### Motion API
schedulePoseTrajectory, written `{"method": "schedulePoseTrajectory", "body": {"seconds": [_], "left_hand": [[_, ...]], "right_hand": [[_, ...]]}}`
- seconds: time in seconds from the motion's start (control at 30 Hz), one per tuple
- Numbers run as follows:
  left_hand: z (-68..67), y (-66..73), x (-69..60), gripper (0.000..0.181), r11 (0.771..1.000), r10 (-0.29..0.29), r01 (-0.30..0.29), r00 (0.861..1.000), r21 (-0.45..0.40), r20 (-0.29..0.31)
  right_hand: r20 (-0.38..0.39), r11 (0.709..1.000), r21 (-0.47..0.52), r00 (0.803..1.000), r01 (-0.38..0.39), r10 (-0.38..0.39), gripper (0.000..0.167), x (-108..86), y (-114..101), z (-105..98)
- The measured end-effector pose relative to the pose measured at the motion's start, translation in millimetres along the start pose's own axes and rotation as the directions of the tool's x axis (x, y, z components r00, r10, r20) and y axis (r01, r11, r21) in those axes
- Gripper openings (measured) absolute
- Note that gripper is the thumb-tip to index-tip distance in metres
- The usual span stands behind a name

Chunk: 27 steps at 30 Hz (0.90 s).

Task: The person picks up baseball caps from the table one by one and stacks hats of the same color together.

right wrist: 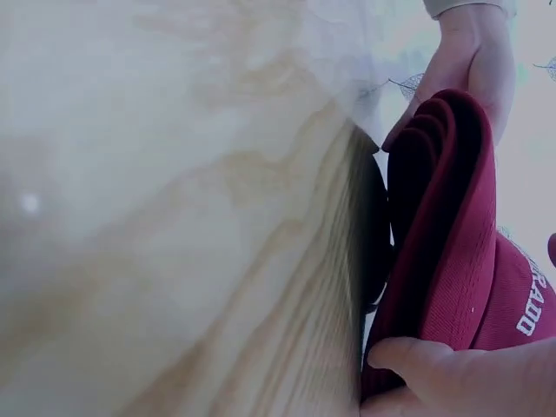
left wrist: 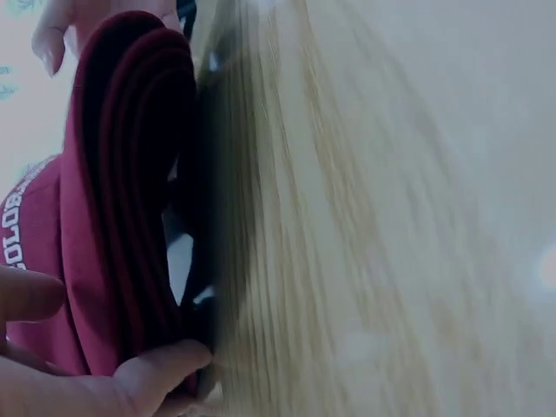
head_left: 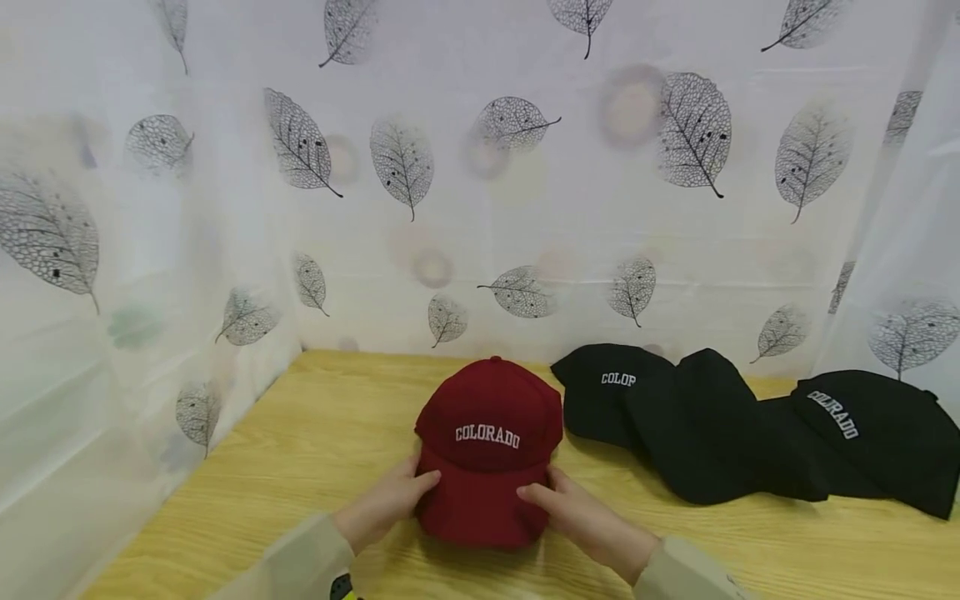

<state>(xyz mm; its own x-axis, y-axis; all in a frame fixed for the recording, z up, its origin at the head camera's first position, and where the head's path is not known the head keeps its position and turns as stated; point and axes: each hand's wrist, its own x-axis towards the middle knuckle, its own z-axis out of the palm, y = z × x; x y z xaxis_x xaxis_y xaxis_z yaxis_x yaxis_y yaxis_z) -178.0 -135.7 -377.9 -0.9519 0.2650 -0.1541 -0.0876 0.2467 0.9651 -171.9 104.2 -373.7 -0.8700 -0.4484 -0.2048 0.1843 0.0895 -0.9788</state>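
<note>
A stack of dark red baseball caps (head_left: 487, 417), nested one in another, has the top cap's white COLORADO lettering facing me in the head view. My left hand (head_left: 384, 504) grips the left side of the brims, thumb on top. On the opposite side, my right hand (head_left: 585, 517) holds the right edge the same way. Several layered brims (left wrist: 130, 200) show edge-on in the left wrist view, fingers curled round their side. The right wrist view shows the same brims (right wrist: 443, 234) close to the tabletop; whether they touch it, I cannot tell.
Black caps (head_left: 712, 433) lie overlapping on the right of the wood-grain table (head_left: 330, 417), some with white lettering. A pale curtain (head_left: 465, 208) printed with dark leaves hangs behind the table and along its left side.
</note>
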Motion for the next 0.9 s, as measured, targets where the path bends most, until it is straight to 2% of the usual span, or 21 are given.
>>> {"method": "schedulePoseTrajectory", "body": {"seconds": [0.2, 0.3, 0.4, 0.5, 0.6, 0.7, 0.73, 0.77, 0.8, 0.9], "left_hand": [[-10.0, -0.9, 6.9, 0.052, 1.0, -0.003, 0.004, 1.0, 0.026, -0.022], [-16.6, -3.0, 1.5, 0.061, 0.997, 0.008, -0.008, 1.0, 0.071, 0.005], [-20.1, -2.3, -5.1, 0.072, 0.994, 0.03, -0.036, 0.998, 0.107, 0.056], [-19.4, 0.5, -8.9, 0.081, 0.987, 0.028, -0.037, 0.998, 0.157, 0.053], [-17.7, 2.6, -9.2, 0.087, 0.972, 0.022, -0.026, 1.0, 0.232, 0.018], [-18.1, 1.2, -10.3, 0.091, 0.954, 0.03, -0.034, 0.999, 0.297, 0.018], [-18.6, 0.3, -11.1, 0.094, 0.942, 0.037, -0.047, 0.999, 0.331, 0.036], [-19.1, -0.4, -12.1, 0.097, 0.93, 0.046, -0.068, 0.997, 0.362, 0.07], [-19.5, -1.3, -13.0, 0.101, 0.911, 0.055, -0.093, 0.993, 0.401, 0.106], [-20.6, -1.3, -15.2, 0.11, 0.843, 0.087, -0.176, 0.977, 0.509, 0.194]], "right_hand": [[-0.004, 1.0, 0.003, 1.0, -0.014, 0.014, 0.071, 5.6, -1, -4], [0.021, 0.999, 0.037, 0.999, -0.03, 0.03, 0.074, 0.2, 1, -6], [0.045, 0.996, 0.074, 0.998, -0.045, 0.042, 0.073, -7.4, 2, -5], [0.057, 0.997, 0.062, 0.998, -0.044, 0.04, 0.071, -10.8, 1, -1], [0.074, 0.999, 0.021, 0.997, -0.028, 0.027, 0.07, -10.0, 0, 3], [0.081, 0.992, -0.129, 0.997, -0.002, 0.012, 0.071, -8.8, -1, 4], [0.084, 0.976, -0.217, 0.996, 0.019, -0.001, 0.073, -9.0, -1, 4], [0.088, 0.944, -0.327, 0.996, 0.04, -0.012, 0.076, -9.4, -1, 3], [0.093, 0.9, -0.432, 0.995, 0.062, -0.024, 0.079, -10.1, -1, 2], [0.126, 0.729, -0.672, 0.99, 0.13, -0.061, 0.093, -8.2, -2, 0]]}}
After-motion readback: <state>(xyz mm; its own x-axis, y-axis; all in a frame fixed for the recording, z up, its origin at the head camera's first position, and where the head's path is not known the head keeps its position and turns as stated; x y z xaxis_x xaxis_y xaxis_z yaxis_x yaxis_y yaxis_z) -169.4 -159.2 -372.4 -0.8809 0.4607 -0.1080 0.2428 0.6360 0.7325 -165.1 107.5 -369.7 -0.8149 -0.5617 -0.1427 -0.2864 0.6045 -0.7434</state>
